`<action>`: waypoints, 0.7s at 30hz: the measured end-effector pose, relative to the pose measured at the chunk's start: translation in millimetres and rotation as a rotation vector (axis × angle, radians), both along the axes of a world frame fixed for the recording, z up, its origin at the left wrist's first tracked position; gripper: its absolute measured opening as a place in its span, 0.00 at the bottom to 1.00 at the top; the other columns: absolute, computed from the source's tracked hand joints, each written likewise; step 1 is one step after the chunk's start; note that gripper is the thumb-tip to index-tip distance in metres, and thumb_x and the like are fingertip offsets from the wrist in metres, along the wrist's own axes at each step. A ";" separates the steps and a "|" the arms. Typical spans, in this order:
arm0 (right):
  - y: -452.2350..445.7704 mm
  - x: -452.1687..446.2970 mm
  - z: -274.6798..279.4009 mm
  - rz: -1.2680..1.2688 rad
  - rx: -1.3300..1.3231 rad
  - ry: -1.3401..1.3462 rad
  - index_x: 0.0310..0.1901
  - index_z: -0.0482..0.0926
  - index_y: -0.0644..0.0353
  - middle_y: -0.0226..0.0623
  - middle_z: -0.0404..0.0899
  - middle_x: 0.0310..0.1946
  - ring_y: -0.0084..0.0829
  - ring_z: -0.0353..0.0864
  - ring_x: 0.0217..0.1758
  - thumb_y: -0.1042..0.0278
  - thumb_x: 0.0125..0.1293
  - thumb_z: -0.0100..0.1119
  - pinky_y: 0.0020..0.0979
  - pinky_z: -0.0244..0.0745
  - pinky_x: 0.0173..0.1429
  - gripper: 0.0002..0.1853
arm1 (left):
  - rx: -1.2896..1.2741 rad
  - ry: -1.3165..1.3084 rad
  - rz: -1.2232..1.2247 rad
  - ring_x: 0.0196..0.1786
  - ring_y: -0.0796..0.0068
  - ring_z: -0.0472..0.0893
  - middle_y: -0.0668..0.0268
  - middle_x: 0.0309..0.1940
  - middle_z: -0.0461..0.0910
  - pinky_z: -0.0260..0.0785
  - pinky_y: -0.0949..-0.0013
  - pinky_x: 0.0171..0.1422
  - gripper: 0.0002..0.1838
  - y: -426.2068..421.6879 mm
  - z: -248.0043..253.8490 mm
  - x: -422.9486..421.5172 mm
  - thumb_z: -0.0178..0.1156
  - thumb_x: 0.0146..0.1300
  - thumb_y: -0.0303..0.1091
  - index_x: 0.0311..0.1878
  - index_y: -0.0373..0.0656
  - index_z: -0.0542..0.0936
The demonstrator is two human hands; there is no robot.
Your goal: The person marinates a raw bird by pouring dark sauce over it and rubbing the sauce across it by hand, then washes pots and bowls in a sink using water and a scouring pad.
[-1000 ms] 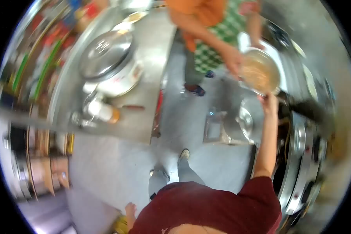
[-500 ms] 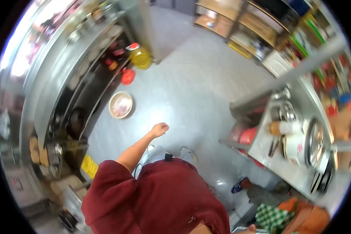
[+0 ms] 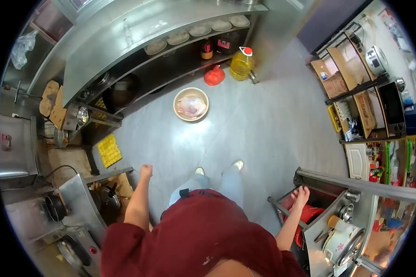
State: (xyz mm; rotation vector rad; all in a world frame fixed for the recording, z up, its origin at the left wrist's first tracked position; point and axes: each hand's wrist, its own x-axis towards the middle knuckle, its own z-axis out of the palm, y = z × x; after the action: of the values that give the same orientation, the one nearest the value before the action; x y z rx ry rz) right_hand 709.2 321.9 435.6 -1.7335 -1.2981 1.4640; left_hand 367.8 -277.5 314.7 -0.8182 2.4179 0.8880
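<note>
My left hand (image 3: 146, 171) hangs out to the side, its fingers curled in and nothing visible in it. It is nearest the end of a steel counter with a black-handled pot (image 3: 110, 197) on the shelf below. Out to the other side, my right hand (image 3: 301, 196) is held with loosely parted fingers and holds nothing. It is above a red basin (image 3: 309, 217) beside a steel table. On the floor ahead, a cream basin (image 3: 176, 111) contains pale pink raw meat (image 3: 192, 107) that looks like a whole plucked bird.
A large bottle of yellow oil (image 3: 241, 64) and a red plastic bag (image 3: 214, 76) stand by the steel counter (image 3: 162, 21). Yellow egg trays (image 3: 109, 151) lie on the floor at left. A white rice cooker (image 3: 337, 244) is at right, with wooden shelves (image 3: 342, 87) beyond.
My view has swung to the right, and the basin on the floor is now straight ahead. My right hand has come into view; my left has moved outward. The other person is out of sight.
</note>
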 end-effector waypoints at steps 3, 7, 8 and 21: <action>32.4 -74.9 -3.7 0.233 -0.028 -0.056 0.53 0.65 0.56 0.30 0.73 0.34 0.23 0.74 0.29 0.67 0.59 0.56 0.25 0.71 0.26 0.20 | 0.193 -0.076 0.193 0.21 0.70 0.77 0.63 0.22 0.75 0.68 0.69 0.21 0.13 -0.4 -18.3 -22.5 0.53 0.55 0.36 0.36 0.35 0.76; 83.6 -182.9 -7.0 0.355 -0.059 -0.055 0.51 0.67 0.57 0.34 0.75 0.33 0.24 0.75 0.29 0.65 0.60 0.54 0.24 0.73 0.28 0.18 | 0.315 -0.091 0.162 0.23 0.71 0.78 0.64 0.28 0.76 0.68 0.73 0.22 0.14 38.3 -27.3 -62.7 0.52 0.57 0.38 0.40 0.36 0.75; 96.4 -212.3 -14.9 0.383 -0.065 -0.056 0.49 0.68 0.58 0.34 0.75 0.32 0.24 0.75 0.29 0.65 0.60 0.53 0.24 0.73 0.28 0.16 | 0.315 -0.079 0.153 0.24 0.71 0.78 0.64 0.28 0.76 0.69 0.73 0.23 0.14 51.6 -26.1 -74.4 0.53 0.57 0.38 0.40 0.36 0.75; 52.5 -633.5 -196.9 1.132 -0.253 -0.116 0.31 0.77 0.61 0.31 0.76 0.22 0.21 0.73 0.22 0.63 0.57 0.56 0.24 0.67 0.24 0.09 | 0.334 0.213 -0.151 0.28 0.76 0.78 0.65 0.31 0.78 0.70 0.73 0.33 0.13 200.2 14.1 -244.3 0.54 0.62 0.37 0.41 0.36 0.76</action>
State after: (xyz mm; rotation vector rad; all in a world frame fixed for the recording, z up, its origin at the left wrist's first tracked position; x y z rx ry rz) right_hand 75.7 374.3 238.7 -1.2021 -2.4535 2.1739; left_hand 123.5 -77.3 328.8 -0.4309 2.3724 1.3270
